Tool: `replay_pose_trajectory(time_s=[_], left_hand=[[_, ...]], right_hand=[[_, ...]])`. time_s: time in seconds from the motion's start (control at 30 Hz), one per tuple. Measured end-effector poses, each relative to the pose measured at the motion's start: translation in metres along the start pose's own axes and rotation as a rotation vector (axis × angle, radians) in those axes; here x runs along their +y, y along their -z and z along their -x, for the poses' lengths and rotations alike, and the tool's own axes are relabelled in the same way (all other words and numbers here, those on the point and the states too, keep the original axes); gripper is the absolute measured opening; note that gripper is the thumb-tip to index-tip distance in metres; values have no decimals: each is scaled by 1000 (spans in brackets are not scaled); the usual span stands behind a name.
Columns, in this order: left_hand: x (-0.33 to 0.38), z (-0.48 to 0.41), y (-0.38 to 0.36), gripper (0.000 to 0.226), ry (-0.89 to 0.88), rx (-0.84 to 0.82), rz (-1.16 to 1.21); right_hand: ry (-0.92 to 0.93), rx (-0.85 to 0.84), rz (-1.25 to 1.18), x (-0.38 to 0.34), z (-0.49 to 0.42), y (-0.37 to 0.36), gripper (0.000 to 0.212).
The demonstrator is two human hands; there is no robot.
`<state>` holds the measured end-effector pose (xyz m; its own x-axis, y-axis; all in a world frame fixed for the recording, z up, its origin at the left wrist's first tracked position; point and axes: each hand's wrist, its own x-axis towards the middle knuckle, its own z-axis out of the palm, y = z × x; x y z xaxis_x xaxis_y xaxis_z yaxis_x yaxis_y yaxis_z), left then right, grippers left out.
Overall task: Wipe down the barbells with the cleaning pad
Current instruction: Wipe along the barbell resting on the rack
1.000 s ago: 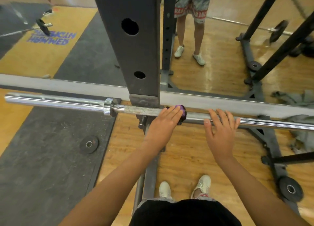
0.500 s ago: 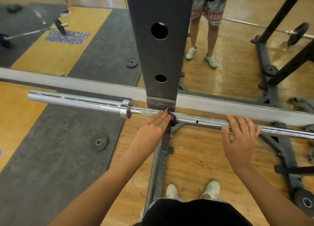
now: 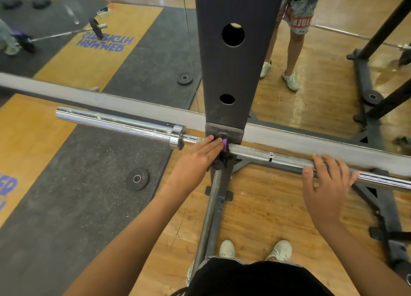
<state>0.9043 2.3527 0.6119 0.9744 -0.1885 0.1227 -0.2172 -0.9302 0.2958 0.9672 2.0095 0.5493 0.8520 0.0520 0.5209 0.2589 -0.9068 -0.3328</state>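
2 hands meet the long chrome steel barbell (image 3: 255,154) at the black upright post (image 3: 233,62): my left hand (image 3: 195,160) presses the purple cleaning pad (image 3: 224,143) onto its shaft with straight fingers, my right hand (image 3: 327,184) curls over it.
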Motion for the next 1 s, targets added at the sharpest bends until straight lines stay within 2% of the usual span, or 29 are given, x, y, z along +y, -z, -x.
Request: replay_pose_trajectory(time_s=[0.27,0.43,0.5,0.6,0.63,1.0], left_hand=[[4,4,-11,62,83,-23,107],[10,7,-22,67,126,28,127],[7,10,-31,69,83,39,114],[5,15,-39,95,15,47,50],[5,16,-40,97,3,57,34],[-13,-7,-12,77,-156,149,-78]], right_hand=[[13,8,-8,1,-1,0,38],[1,-5,-9,0,-1,2,39],[6,1,-5,-1,0,2,39],[4,-1,2,-1,-1,3,39],[-2,-5,0,-1,-1,3,39],[-5,5,-11,-2,0,2,41]])
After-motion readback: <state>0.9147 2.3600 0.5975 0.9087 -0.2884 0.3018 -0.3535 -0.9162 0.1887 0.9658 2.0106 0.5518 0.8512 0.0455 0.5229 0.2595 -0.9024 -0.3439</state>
